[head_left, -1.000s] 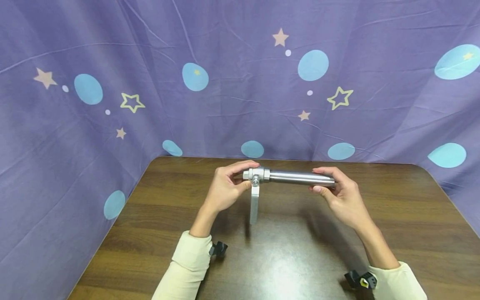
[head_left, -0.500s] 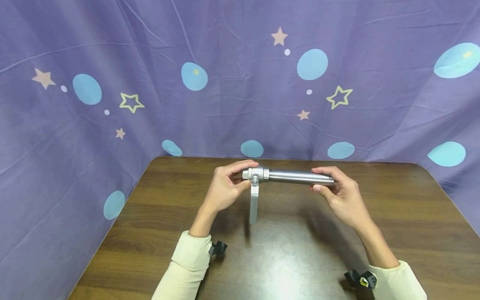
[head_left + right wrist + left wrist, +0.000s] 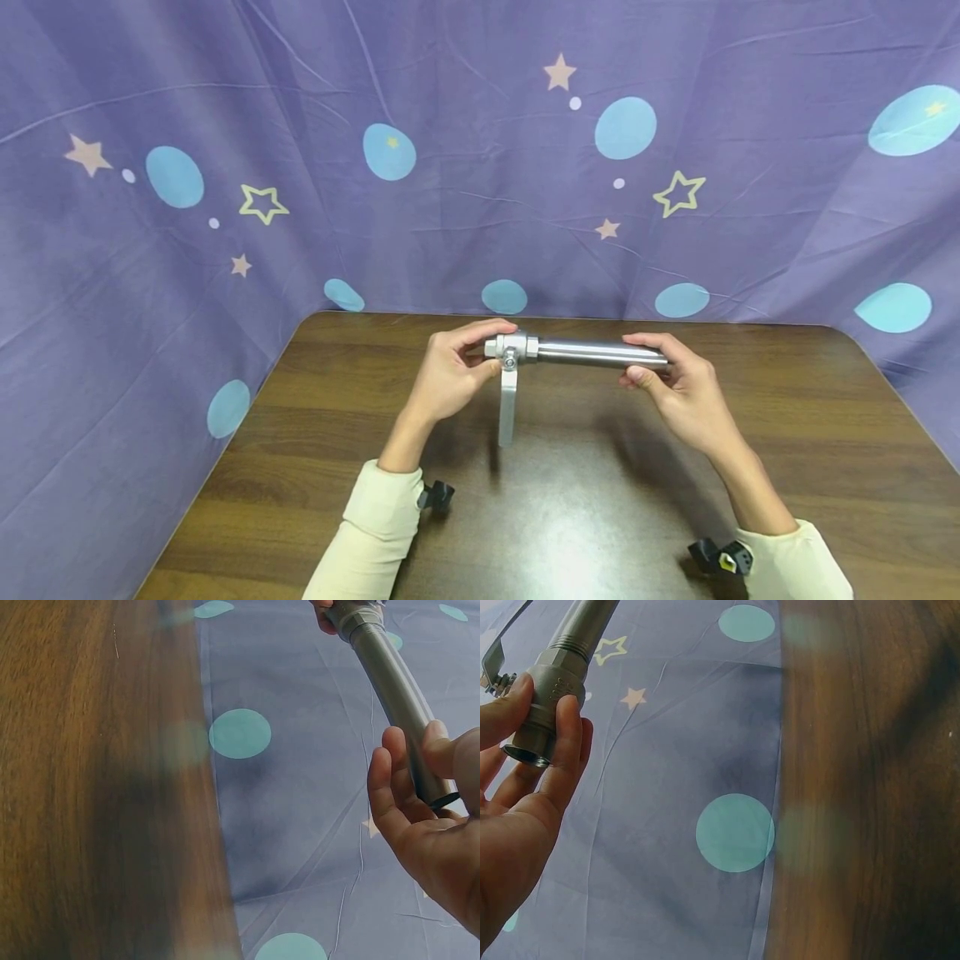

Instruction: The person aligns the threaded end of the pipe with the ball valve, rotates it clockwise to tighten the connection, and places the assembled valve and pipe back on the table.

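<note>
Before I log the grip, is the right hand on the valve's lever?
No, the right hand holds the pipe, apart from the lever.

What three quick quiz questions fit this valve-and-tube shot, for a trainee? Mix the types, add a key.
1. True or false: in the head view, the lever points crosswise to the metal tube.

2. Multiple choice: the left hand grips
A) the free end of the metal tube
B) the valve body
C) the curtain

3. Short answer: where along the metal tube does the right hand hold it?

Key: 1 true; 2 B; 3 near the end away from the valve body.
</note>
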### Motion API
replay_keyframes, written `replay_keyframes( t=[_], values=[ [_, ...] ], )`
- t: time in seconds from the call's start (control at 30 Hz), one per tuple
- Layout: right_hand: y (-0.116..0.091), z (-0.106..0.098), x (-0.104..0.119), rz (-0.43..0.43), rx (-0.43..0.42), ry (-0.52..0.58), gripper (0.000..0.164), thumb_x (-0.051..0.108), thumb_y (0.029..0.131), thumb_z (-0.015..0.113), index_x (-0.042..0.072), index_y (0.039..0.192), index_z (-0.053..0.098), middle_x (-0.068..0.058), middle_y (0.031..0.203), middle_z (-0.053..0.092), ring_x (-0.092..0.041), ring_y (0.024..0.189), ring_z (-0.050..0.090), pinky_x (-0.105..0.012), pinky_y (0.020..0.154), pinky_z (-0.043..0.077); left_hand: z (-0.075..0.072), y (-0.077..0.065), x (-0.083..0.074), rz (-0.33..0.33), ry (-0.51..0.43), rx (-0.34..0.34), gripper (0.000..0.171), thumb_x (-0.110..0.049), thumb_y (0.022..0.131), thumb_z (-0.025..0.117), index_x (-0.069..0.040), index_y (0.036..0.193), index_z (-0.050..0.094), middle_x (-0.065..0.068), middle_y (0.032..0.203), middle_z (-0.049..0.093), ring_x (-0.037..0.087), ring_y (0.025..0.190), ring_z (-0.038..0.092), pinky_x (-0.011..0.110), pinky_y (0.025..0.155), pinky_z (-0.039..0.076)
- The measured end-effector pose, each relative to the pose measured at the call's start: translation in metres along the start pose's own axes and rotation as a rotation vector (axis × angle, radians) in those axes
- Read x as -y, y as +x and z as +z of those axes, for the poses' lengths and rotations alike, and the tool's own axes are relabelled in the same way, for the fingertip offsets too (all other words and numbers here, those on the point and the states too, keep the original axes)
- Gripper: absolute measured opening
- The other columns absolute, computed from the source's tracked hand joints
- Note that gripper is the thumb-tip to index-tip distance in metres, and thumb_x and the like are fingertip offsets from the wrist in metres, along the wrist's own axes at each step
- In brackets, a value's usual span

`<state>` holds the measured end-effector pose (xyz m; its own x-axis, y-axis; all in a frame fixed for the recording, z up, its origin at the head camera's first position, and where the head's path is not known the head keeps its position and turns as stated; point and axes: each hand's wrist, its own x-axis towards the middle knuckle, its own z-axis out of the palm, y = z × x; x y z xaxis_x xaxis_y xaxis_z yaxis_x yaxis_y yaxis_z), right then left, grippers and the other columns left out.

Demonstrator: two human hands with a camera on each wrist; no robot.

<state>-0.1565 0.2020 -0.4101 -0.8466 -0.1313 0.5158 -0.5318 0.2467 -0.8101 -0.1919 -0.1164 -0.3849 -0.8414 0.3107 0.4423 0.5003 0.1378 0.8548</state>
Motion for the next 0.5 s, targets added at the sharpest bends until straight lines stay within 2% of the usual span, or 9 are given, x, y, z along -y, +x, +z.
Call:
replay_keyframes(
  t=[0.1,0.27,0.33,0.5],
  values=[
    [0.0001,-0.0003,-0.0011,0.000,0.001,-0.007,0.042,-0.021,0.091,0.067,-0.008,0.130,0.065,0.008,0.091,0.076,-0.004,0.076,0.075,-0.025,0.070,0.069,0.0000,0.0004,0.0002,-0.002,0.000,-0.001,0.049,0.021,0.081,0.071,0.002,0.127,0.075,0.019,0.134,0.075,0.024,0.113,0.073,0.043,0.096,0.068],
    [0.0005,-0.0006,-0.0019,0.005,0.007,-0.029,0.041,-0.019,0.092,0.067,-0.006,0.131,0.066,-0.016,0.086,0.076,-0.010,0.074,0.076,-0.023,0.069,0.068,0.0001,0.0003,-0.0014,-0.008,-0.003,0.000,0.049,0.021,0.081,0.072,0.002,0.127,0.076,0.018,0.134,0.075,0.018,0.113,0.072,0.032,0.095,0.067],
    [0.0006,-0.0008,-0.0019,0.006,0.010,-0.036,0.040,-0.019,0.093,0.067,-0.007,0.131,0.066,-0.016,0.085,0.076,-0.011,0.074,0.076,-0.023,0.069,0.068,0.0003,0.0002,-0.0020,-0.010,-0.006,0.001,0.049,0.021,0.081,0.072,0.002,0.127,0.076,0.018,0.135,0.075,0.017,0.113,0.072,0.031,0.095,0.067],
    [0.0003,-0.0009,-0.0017,0.004,0.015,-0.021,0.038,-0.018,0.094,0.065,-0.009,0.132,0.065,-0.003,0.089,0.078,-0.006,0.077,0.076,-0.023,0.072,0.068,0.0003,-0.0002,-0.0022,-0.013,-0.012,0.000,0.049,0.021,0.081,0.072,0.002,0.126,0.076,0.018,0.135,0.075,0.017,0.113,0.072,0.032,0.095,0.067]
  ],
)
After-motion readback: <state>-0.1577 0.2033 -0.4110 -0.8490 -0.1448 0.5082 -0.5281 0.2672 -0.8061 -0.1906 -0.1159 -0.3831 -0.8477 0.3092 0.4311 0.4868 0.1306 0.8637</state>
